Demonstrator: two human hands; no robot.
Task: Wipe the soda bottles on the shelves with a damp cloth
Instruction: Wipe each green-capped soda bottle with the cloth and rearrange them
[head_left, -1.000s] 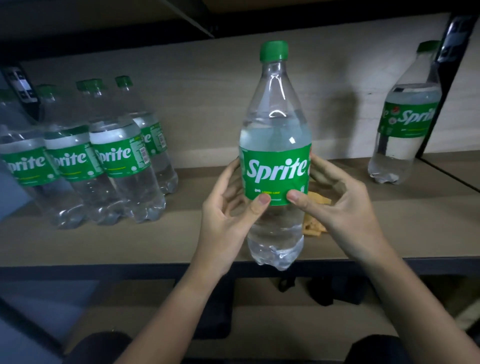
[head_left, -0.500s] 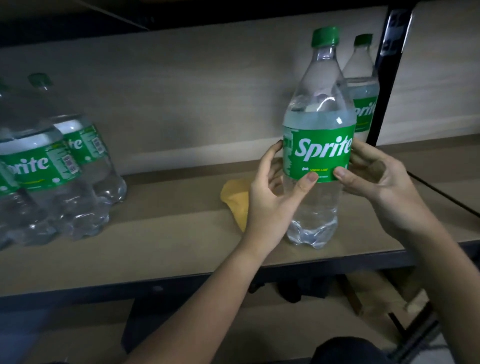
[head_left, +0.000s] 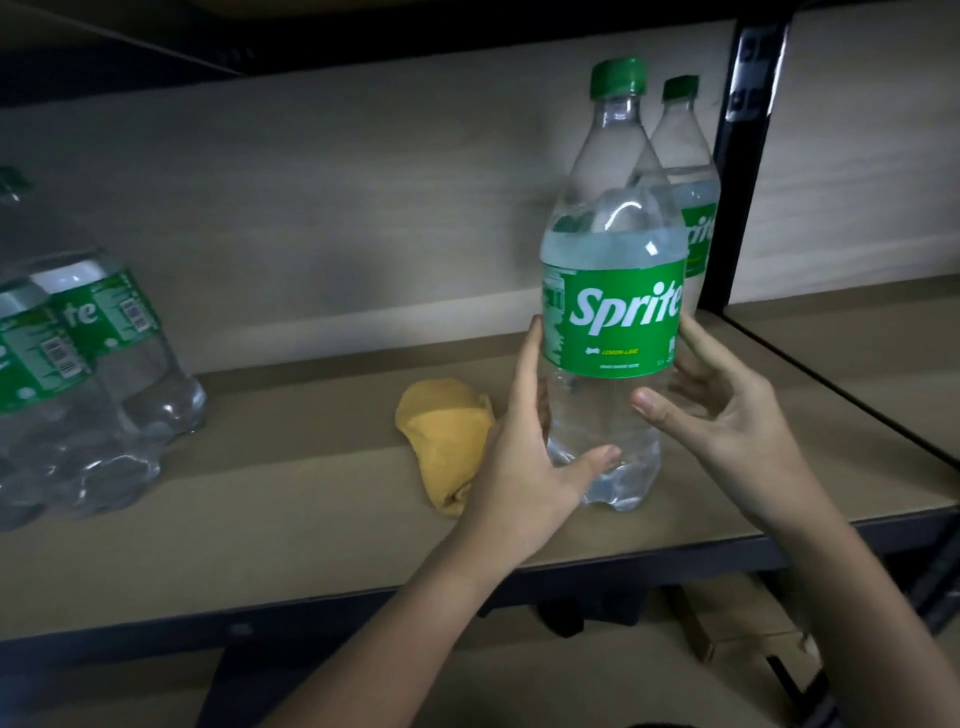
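Note:
A clear Sprite bottle (head_left: 613, 312) with a green cap and label stands upright on the wooden shelf (head_left: 311, 493), right of the middle. My left hand (head_left: 524, 457) lies along its left side with straight fingers, thumb stretched in front of the base. My right hand (head_left: 727, 410) cups loosely around its right side, fingers spread, thumb in front of the lower body. A crumpled yellow cloth (head_left: 447, 436) lies on the shelf just left of my left hand. A second Sprite bottle (head_left: 691, 197) stands close behind the first.
Several more Sprite bottles (head_left: 78, 374) are grouped at the shelf's far left. A black upright post (head_left: 737, 171) stands right of the bottles, with another shelf bay (head_left: 857, 353) beyond it. The shelf's dark front edge (head_left: 363, 608) runs below my wrists.
The bottle went right and down from mid-air onto the shelf in front of the second bottle. Both hands slid from the label to the lower body and loosened. The cloth came into view.

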